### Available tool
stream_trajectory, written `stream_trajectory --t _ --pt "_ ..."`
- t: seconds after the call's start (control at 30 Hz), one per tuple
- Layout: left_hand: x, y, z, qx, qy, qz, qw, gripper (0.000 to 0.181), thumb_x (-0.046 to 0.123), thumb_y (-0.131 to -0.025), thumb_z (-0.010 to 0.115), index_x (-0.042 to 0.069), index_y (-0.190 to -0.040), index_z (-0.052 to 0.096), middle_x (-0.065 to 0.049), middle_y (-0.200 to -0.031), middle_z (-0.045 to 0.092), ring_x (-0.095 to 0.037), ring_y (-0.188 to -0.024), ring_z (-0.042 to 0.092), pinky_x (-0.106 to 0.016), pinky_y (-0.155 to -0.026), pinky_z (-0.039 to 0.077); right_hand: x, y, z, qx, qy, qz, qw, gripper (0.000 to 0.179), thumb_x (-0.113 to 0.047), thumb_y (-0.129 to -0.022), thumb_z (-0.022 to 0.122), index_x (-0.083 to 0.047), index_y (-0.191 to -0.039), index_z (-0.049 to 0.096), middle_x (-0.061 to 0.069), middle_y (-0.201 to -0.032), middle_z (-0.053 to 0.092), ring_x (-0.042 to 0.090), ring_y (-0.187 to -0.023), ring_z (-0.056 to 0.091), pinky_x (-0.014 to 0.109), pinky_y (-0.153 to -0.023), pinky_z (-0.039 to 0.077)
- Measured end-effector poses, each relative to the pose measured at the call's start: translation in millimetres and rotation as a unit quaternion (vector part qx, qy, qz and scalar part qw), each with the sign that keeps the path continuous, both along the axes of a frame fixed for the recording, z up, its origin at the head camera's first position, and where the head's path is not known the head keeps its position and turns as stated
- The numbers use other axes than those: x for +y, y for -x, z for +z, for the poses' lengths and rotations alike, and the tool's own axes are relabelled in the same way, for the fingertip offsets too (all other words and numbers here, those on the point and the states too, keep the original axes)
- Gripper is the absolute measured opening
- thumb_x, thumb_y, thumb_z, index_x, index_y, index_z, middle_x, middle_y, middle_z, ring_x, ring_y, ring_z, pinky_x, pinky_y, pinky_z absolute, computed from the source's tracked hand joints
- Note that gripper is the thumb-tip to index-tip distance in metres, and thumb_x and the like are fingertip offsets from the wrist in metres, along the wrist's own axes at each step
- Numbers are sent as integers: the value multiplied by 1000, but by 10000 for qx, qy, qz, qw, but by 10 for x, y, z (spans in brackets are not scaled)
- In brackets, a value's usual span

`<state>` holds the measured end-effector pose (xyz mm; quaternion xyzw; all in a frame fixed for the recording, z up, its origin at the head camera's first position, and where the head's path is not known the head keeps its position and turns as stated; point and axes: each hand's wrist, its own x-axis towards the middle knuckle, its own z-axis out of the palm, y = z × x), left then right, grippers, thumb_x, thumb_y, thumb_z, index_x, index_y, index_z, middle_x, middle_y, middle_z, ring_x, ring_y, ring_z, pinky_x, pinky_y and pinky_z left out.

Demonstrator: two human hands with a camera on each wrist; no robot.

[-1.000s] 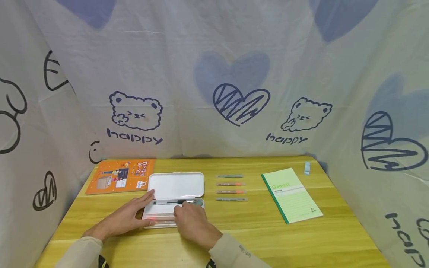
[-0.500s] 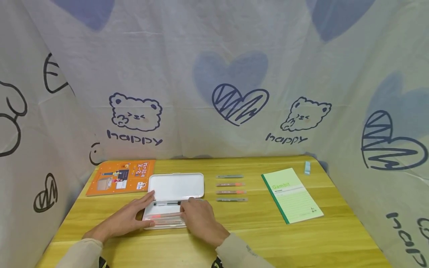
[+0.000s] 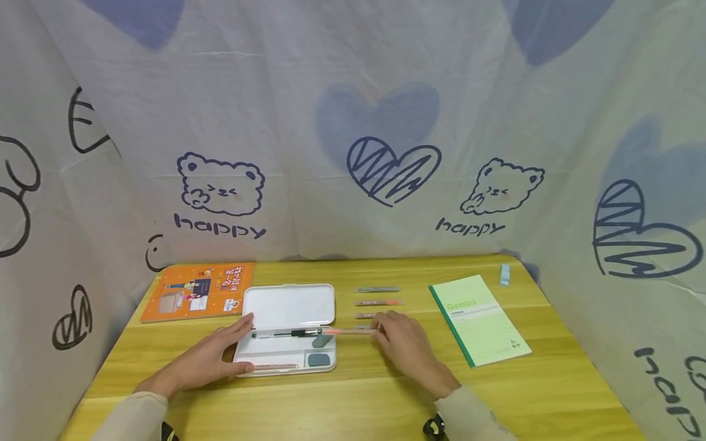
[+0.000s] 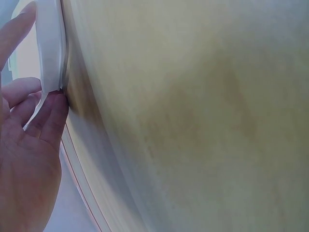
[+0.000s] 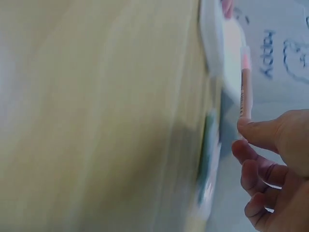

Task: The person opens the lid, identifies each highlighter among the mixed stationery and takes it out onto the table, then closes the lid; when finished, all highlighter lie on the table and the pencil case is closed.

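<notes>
A white pencil case [image 3: 289,305] lies with its lid back on the table. My left hand [image 3: 212,355] grips its left end, thumb at the front corner and fingers near the hinge. In the left wrist view the fingers [image 4: 53,116] bend around the white edge. My right hand [image 3: 410,352] pinches one end of a pink-tipped pen [image 3: 347,331], held level to the right of the case. Thumb and forefinger hold this pen in the right wrist view too. Inside the case are a black-gripped pen [image 3: 306,332], two blue-grey erasers [image 3: 318,360] and another pinkish pen [image 3: 276,367].
Several pens lie in a column right of the case, including a grey-green pen [image 3: 377,289] and a pink-tipped one [image 3: 378,302]; my right hand partly covers the nearer ones. A green notebook [image 3: 482,321], a small light-blue piece [image 3: 505,275] and an orange book [image 3: 198,292] lie farther out.
My right hand has lifted the pink-tipped pen out of the case and moved right with it, uncovering the erasers. The left hand has stayed at the case's left end.
</notes>
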<state>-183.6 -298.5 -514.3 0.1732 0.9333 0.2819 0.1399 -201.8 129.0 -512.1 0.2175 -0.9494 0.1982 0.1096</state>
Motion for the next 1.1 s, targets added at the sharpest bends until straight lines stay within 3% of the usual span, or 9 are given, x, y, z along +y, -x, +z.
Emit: stream_trajectory --t 0.23,0.4,1.1 --pt "-5 -6 12 -103 11 56 9999 103 63 -96 76 7 -171 33 -13 -183 20 -55 -162 27 -78 -126 27 450 18 -107 -539 169 -178 9982 6 -24 -101 79 -20 -101 75 -12 -82 62 2 -70 50 21 -62 44" --pt "-6 -2 16 12 38 16 10000 104 64 -95 76 6 -171 33 -14 -183 20 -55 -161 30 -77 -126 28 608 32 -155 -614 134 -172 9979 6 -21 -99 81 -21 -100 75 -12 -81 61 1 -70 48 21 -62 44" --pt "-5 -3 16 -49 -15 24 10000 103 62 -96 76 7 -171 33 -14 -183 20 -55 -161 28 -78 -126 28 657 44 -204 -563 -46 -7 9984 7 -21 -98 83 -20 -101 77 -13 -80 60 0 -66 45 21 -59 41"
